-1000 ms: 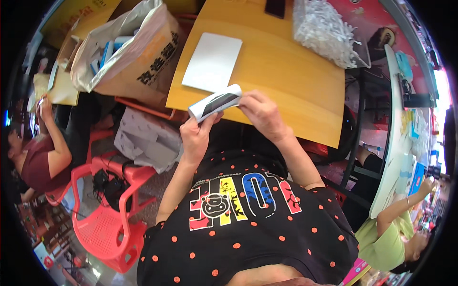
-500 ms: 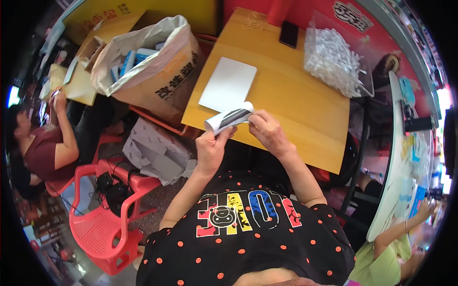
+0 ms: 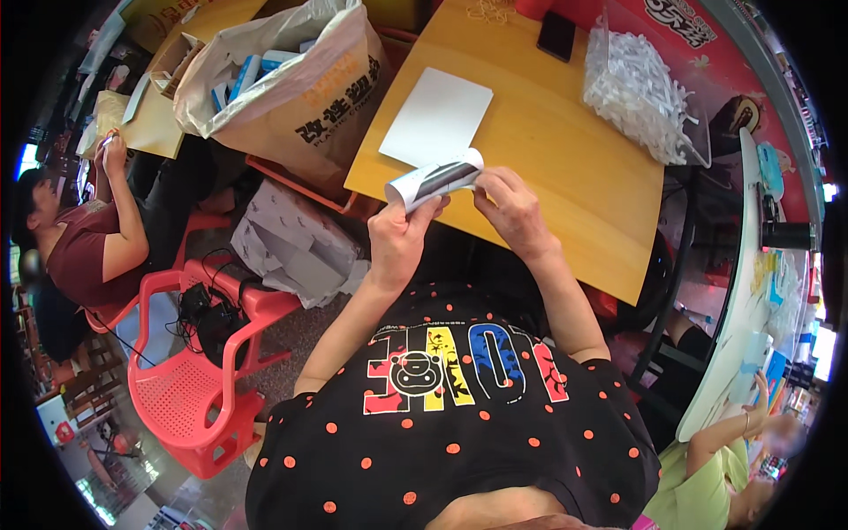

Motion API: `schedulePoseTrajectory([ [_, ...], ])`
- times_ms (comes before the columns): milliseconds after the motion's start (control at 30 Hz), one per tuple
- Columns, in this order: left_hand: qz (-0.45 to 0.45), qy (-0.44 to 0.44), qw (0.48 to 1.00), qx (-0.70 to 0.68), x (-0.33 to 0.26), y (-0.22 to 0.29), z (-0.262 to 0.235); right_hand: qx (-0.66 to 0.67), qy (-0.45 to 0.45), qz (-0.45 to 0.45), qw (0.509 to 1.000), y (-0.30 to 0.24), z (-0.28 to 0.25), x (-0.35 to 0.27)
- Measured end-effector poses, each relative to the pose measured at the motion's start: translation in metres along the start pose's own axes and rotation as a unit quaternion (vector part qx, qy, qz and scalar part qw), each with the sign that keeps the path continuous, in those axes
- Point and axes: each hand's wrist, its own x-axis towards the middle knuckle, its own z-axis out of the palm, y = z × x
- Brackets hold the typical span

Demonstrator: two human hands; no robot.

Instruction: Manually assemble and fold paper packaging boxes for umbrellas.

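Note:
A white paper sheet rolled into a tube [image 3: 435, 180], with a dark printed patch on its outside, is held over the table's near edge. My left hand [image 3: 399, 240] is closed round its lower left end, thumb pressed along the side. At the right end, my right hand [image 3: 515, 212] pinches the paper's edge between thumb and fingers. Just beyond the roll, a flat stack of white paper [image 3: 436, 115] lies on the yellow wooden table [image 3: 565, 168]; whether it is many sheets is hard to tell.
A clear bin of white strips [image 3: 638, 102] and a black phone [image 3: 556, 36] are on the table's far side. Left stands a large sack [image 3: 291, 106] holding blue-and-white rolls, with a red plastic chair [image 3: 187, 402] nearer. One person [image 3: 84, 243] sits left, another [image 3: 702, 486] lower right.
The view has shifted, so the table sits higher in the picture. Both hands still hold the paper roll; the right hand's fingers have shifted slightly at its end.

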Motion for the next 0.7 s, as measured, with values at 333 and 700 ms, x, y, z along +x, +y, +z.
schedulePoseTrajectory([
  [333,0.096,-0.04,0.99,0.091,-0.002,-0.002,-0.009,0.124,-0.057,0.169,0.976,-0.007,-0.014,0.003],
  [700,0.227,-0.062,0.948,0.214,0.008,0.003,-0.017,0.275,-0.131,0.329,0.894,0.018,-0.026,0.007],
])
